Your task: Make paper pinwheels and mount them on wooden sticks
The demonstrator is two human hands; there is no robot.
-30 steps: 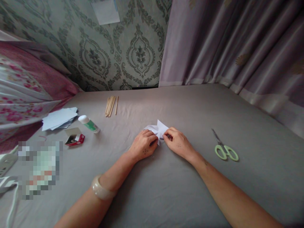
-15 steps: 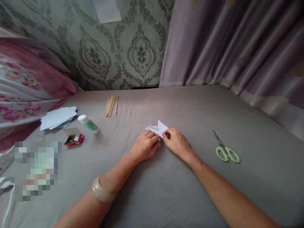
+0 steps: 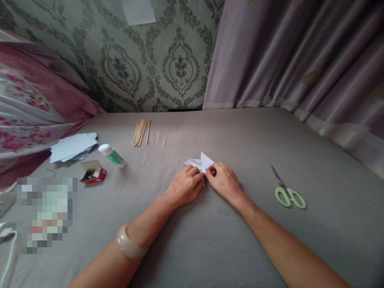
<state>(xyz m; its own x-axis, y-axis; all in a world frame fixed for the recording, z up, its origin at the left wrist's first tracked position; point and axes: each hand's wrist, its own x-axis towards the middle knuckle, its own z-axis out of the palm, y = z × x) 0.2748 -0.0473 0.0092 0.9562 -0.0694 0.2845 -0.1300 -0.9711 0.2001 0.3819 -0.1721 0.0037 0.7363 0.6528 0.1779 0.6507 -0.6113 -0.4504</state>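
Observation:
A white folded piece of paper [image 3: 205, 161] with pointed flaps lies between my hands at the middle of the grey cloth surface [image 3: 186, 244]. My left hand [image 3: 186, 183] is closed on its left and near side, the fingers curled over and hiding part of it. From the right, my right hand [image 3: 223, 179] pinches the paper's edge between thumb and forefinger. The fingertips of both hands almost meet. One flap sticks up beyond the hands. What lies under the left fingers is hidden.
Scissors with green handles [image 3: 290, 197] lie to the right. On the left are a glue stick [image 3: 112, 156], a small red box [image 3: 93, 176], a stack of white paper [image 3: 73, 147] and several wooden sticks [image 3: 140, 133]. Curtains [image 3: 255, 60] hang at the far right.
The camera view has shifted slightly. Both hands keep their hold on the paper in nearly the same pose.

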